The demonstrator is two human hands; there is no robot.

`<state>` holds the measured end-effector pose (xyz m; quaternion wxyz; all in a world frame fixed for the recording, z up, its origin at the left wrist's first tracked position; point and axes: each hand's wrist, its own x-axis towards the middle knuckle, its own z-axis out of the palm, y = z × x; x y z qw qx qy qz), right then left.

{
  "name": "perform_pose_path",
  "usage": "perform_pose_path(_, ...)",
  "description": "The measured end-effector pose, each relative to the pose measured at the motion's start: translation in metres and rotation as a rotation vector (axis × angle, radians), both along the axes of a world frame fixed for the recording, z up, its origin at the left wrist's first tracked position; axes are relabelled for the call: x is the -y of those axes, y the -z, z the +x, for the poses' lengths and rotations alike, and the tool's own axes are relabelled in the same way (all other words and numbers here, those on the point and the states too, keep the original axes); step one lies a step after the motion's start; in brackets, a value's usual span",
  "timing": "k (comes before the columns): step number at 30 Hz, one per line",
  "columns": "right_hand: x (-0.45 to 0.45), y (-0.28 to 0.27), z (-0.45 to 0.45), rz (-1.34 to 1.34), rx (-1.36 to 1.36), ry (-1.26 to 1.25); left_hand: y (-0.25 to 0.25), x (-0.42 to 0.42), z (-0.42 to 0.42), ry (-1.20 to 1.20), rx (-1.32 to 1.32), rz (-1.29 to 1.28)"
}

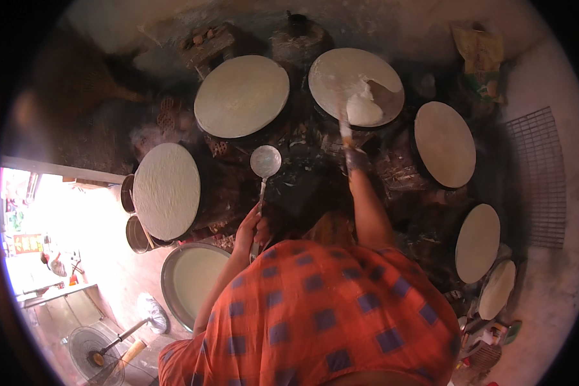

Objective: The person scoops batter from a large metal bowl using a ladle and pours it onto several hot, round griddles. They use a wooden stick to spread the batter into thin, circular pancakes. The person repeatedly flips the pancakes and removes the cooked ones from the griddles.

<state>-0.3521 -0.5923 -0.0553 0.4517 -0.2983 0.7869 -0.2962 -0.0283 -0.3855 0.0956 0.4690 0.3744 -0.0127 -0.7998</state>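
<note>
Gripped in my left hand (253,227) is the handle of a metal ladle (265,161), its bowl raised over the dark floor between the griddles. My right hand (357,159) is closed on a spreading tool (344,128), blurred, at the near edge of a round griddle (386,108). On that griddle a white lump of batter (363,110) lies beside a bare patch, with a pale layer over the rest. Left of it, a second round griddle bears a full pale layer of batter (241,96). Another batter-covered griddle (166,191) stands nearer my left arm.
A large metal basin (166,284) of pale batter is by my left elbow. More round griddles (445,144) curve down the right side, near a wire rack (538,178) against the wall. Metal pots (137,234) and a fan (95,357) are at left.
</note>
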Motion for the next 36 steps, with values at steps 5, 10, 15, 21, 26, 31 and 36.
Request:
perform_pose_path(5,-0.011,0.018,-0.108,-0.147,0.322,0.209,0.003,0.015,-0.029,0.067,0.008,-0.025)
perform_pose_path(10,0.007,-0.048,-0.036,0.035,0.338,-0.003,0.008,0.028,-0.061,0.082,0.005,0.029)
perform_pose_path(15,-0.019,-0.006,-0.141,-0.038,0.247,-0.003,-0.008,0.042,-0.096,0.103,0.011,-0.020)
perform_pose_path(21,0.035,-0.040,-0.175,-0.091,0.222,0.010,-0.005,0.065,-0.136,0.090,-0.045,-0.065)
perform_pose_path(26,0.009,0.007,-0.164,0.012,0.408,-0.219,-0.018,0.077,-0.165,0.063,-0.119,-0.051)
perform_pose_path(31,0.044,-0.018,-0.221,0.065,0.302,0.047,-0.016,0.073,-0.166,0.036,-0.078,-0.115)
perform_pose_path(36,0.135,0.007,-0.243,-0.117,-0.019,-0.024,-0.025,0.093,-0.188,0.049,-0.064,-0.066)
